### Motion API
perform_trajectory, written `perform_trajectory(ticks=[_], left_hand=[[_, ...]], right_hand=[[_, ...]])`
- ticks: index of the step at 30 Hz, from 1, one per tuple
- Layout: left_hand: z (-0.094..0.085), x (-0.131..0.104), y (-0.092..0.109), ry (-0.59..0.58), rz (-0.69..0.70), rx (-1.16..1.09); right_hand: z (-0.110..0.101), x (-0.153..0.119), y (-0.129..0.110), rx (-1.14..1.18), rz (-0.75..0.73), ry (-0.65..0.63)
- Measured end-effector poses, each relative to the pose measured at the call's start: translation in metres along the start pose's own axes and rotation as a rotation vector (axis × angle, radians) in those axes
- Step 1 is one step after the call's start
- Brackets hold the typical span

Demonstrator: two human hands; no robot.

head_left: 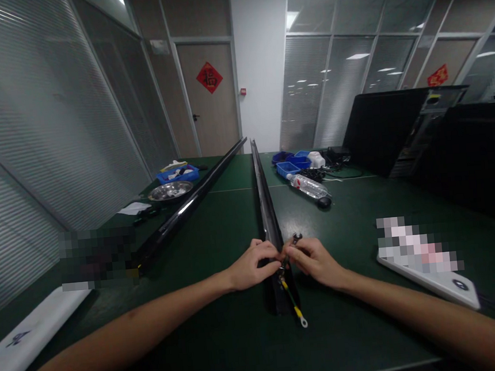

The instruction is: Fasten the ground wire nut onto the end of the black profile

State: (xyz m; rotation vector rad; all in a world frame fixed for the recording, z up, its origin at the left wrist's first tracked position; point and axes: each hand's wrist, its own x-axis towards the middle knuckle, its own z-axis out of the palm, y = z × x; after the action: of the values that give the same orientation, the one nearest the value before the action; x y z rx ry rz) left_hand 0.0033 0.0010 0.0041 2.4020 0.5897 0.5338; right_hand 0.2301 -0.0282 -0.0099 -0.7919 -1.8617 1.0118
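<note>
A long black channel-shaped rail (267,207) lies on the green table, pointing away from me. Both hands meet over its near end. My right hand (317,260) is closed around a small metal wrench (296,238), whose forked end sticks up past the fingers. My left hand (254,265) pinches beside it, at the rail; what sits between its fingertips is hidden. Below the fingers a short yellow-green wire (291,297) runs toward me from a metal fastener on the rail and ends in a ring terminal (303,322).
A second black rail (188,205) lies to the left. Beyond it are a metal bowl (170,191) and a blue tray (178,174). At right are a plastic bottle (308,186), blue bins (288,169), a white device (429,279) and black computer cases (385,130).
</note>
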Motion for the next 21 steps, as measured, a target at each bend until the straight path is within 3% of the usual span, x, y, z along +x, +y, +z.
perform_trajectory(ticks=[4,13,21], left_hand=[[-0.001,0.0,-0.002,0.003,-0.012,0.008],[0.001,-0.001,0.004,-0.002,0.059,0.111],[-0.001,-0.001,0.006,-0.02,0.04,0.096]], right_hand=[[0.002,-0.007,0.002,-0.043,0.002,0.064],[0.004,-0.013,-0.002,-0.167,-0.099,0.064],[0.004,-0.015,-0.001,-0.228,-0.121,0.08]])
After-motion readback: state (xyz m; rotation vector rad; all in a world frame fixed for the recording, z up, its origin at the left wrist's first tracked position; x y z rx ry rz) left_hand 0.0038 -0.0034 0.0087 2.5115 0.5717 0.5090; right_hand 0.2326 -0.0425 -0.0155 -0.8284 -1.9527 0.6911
